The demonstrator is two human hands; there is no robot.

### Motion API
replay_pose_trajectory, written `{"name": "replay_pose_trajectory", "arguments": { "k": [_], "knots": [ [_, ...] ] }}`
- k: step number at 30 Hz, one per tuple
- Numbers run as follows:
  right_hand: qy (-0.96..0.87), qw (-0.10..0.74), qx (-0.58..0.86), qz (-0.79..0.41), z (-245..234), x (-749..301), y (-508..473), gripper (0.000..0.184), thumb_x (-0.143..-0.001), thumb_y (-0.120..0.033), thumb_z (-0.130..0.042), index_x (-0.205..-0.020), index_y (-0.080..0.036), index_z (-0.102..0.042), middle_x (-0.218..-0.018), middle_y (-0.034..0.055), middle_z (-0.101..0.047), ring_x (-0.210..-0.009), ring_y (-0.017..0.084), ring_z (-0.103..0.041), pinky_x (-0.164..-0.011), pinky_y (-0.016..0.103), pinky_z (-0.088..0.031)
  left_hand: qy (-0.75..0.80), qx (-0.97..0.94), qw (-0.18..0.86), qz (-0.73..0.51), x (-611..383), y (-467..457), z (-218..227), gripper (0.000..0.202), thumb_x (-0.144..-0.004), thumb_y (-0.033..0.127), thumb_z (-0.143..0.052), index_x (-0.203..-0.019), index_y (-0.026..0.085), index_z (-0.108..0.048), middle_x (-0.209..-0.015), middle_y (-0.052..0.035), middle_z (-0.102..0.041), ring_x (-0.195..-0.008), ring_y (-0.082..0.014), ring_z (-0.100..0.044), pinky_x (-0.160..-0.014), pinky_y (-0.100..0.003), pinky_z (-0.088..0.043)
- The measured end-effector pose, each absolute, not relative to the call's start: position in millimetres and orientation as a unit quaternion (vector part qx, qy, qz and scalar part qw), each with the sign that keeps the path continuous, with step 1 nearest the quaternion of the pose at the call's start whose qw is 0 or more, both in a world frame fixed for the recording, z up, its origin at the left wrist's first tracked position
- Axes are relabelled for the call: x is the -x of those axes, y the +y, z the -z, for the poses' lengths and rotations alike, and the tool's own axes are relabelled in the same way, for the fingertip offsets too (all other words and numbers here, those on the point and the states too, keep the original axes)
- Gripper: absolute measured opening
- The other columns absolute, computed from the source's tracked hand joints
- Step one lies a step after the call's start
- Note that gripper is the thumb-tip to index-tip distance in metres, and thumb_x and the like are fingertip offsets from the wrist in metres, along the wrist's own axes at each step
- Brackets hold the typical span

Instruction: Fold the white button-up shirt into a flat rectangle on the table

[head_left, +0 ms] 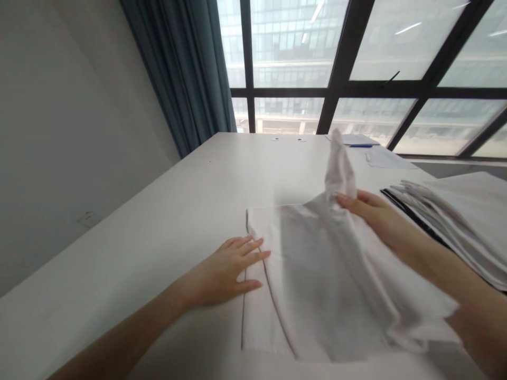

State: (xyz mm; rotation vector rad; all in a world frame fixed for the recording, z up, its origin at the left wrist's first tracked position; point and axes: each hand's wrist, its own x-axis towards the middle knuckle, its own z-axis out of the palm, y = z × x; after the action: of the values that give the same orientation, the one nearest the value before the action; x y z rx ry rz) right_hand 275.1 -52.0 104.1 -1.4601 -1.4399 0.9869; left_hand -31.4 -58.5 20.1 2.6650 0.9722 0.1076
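A white cloth [317, 274] lies partly flat on the white table, its right part lifted into a standing fold. My left hand [237, 264] rests with fingers spread on the cloth's left edge, where two layers show, one set back from the other. Pinched in my right hand [364, 206] is the raised part of the cloth, with a gathered tip pointing up above the fingers. The cloth's right side hangs loosely in front of my right forearm and is blurred.
To the right a stack of folded white cloths [471, 211] lies on something black-edged. Papers [352, 140] with a blue item [361, 145] are at the table's [178, 211] far right. A blue curtain [186, 63] hangs beyond the table, beside the windows [293, 47].
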Motion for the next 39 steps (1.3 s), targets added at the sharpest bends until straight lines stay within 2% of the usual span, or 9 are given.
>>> {"name": "replay_pose_trajectory", "arguments": {
  "k": [5, 11, 15, 22, 26, 29, 32, 35, 39],
  "knots": [
    [-0.538, 0.368, 0.417, -0.634, -48.3, -207.4, -48.0, 0.033, -0.079, -0.049, -0.065, -0.095, -0.020, -0.065, -0.084, 0.0023, -0.071, -0.078, 0.022, -0.067, -0.078, 0.038, -0.054, 0.368, -0.893, 0.231, -0.118, 38.0, -39.7, -12.4, 0.042, -0.101, 0.036, -0.030, -0.137, 0.026, -0.049, -0.143, -0.0006, -0.050, -0.139, -0.0200, -0.035, -0.119, -0.046, -0.015],
    [-0.521, 0.303, 0.466, -0.648, -14.4, -179.3, -46.7, 0.022, -0.082, -0.041, -0.063, -0.085, -0.021, -0.055, -0.064, -0.0049, -0.057, -0.057, 0.012, -0.057, -0.055, 0.026, -0.050, 0.420, -0.808, 0.338, -0.238, 35.2, -37.3, -0.2, 0.046, -0.098, 0.042, -0.035, -0.135, 0.019, -0.049, -0.137, -0.0076, -0.056, -0.130, -0.0227, -0.048, -0.114, -0.041, -0.030],
    [-0.518, 0.253, 0.471, -0.668, -17.9, -181.5, -50.8, 0.013, -0.088, -0.030, -0.052, -0.083, -0.019, -0.051, -0.062, -0.0046, -0.056, -0.055, 0.010, -0.057, -0.055, 0.024, -0.049, 0.443, -0.745, 0.410, -0.286, 30.2, -41.0, -0.9, 0.050, -0.094, 0.046, -0.043, -0.136, 0.017, -0.041, -0.133, -0.0124, -0.058, -0.127, -0.0246, -0.050, -0.109, -0.040, -0.035],
    [-0.787, 0.182, 0.386, -0.446, -40.6, -209.2, -97.6, 0.027, -0.089, -0.020, -0.049, -0.112, -0.018, -0.064, -0.108, 0.0071, -0.068, -0.096, 0.017, -0.062, -0.087, 0.031, -0.049, 0.447, -0.637, 0.495, -0.386, 14.2, -23.3, -14.9, 0.064, -0.089, 0.052, -0.048, -0.137, 0.014, -0.034, -0.114, -0.0128, -0.067, -0.110, -0.0264, -0.062, -0.103, -0.044, -0.039],
    [-0.882, 0.133, 0.302, -0.335, -44.6, -218.5, -126.1, 0.045, -0.090, -0.026, -0.055, -0.134, -0.019, -0.052, -0.135, 0.0083, -0.056, -0.127, 0.021, -0.046, -0.110, 0.034, -0.034, 0.460, -0.640, 0.469, -0.398, -0.2, -4.6, -11.7, 0.064, -0.085, 0.046, -0.054, -0.136, 0.012, -0.038, -0.107, -0.0105, -0.066, -0.102, -0.0236, -0.063, -0.097, -0.040, -0.043],
    [-0.914, 0.084, 0.279, -0.282, -36.9, -220.0, -137.0, 0.058, -0.090, -0.033, -0.057, -0.144, -0.019, -0.040, -0.149, 0.0088, -0.042, -0.138, 0.025, -0.033, -0.115, 0.039, -0.027, 0.489, -0.620, 0.453, -0.414, -9.9, 9.5, -2.4, 0.063, -0.083, 0.038, -0.059, -0.136, 0.012, -0.038, -0.110, -0.0118, -0.065, -0.100, -0.0221, -0.063, -0.093, -0.036, -0.047],
    [-0.926, 0.077, 0.279, -0.244, -28.1, -219.1, -141.1, 0.056, -0.091, -0.029, -0.056, -0.143, -0.016, -0.040, -0.146, 0.0105, -0.046, -0.137, 0.026, -0.035, -0.113, 0.038, -0.032, 0.516, -0.611, 0.429, -0.420, -14.4, 21.7, 9.3, 0.065, -0.077, 0.023, -0.063, -0.136, 0.013, -0.038, -0.110, -0.0112, -0.065, -0.095, -0.0205, -0.064, -0.086, -0.033, -0.051],
    [-0.927, 0.108, 0.295, -0.205, -22.6, -218.1, -142.1, 0.032, -0.090, -0.018, -0.053, -0.122, -0.013, -0.056, -0.128, 0.0118, -0.060, -0.124, 0.024, -0.051, -0.102, 0.033, -0.044, 0.514, -0.617, 0.422, -0.420, -13.5, 28.0, 17.5, 0.070, -0.067, 0.005, -0.058, -0.135, 0.014, -0.041, -0.106, -0.0090, -0.064, -0.086, -0.0176, -0.065, -0.078, -0.029, -0.052],
    [-0.931, 0.141, 0.297, -0.161, -19.2, -219.8, -142.7, 0.015, -0.092, -0.011, -0.045, -0.098, -0.017, -0.058, -0.105, 0.0096, -0.067, -0.099, 0.019, -0.065, -0.084, 0.028, -0.052, 0.479, -0.613, 0.462, -0.426, -8.8, 26.9, 16.8, 0.075, -0.064, 0.002, -0.053, -0.137, 0.015, -0.041, -0.096, -0.0052, -0.065, -0.071, -0.0126, -0.062, -0.064, -0.023, -0.050]
  ]
}}
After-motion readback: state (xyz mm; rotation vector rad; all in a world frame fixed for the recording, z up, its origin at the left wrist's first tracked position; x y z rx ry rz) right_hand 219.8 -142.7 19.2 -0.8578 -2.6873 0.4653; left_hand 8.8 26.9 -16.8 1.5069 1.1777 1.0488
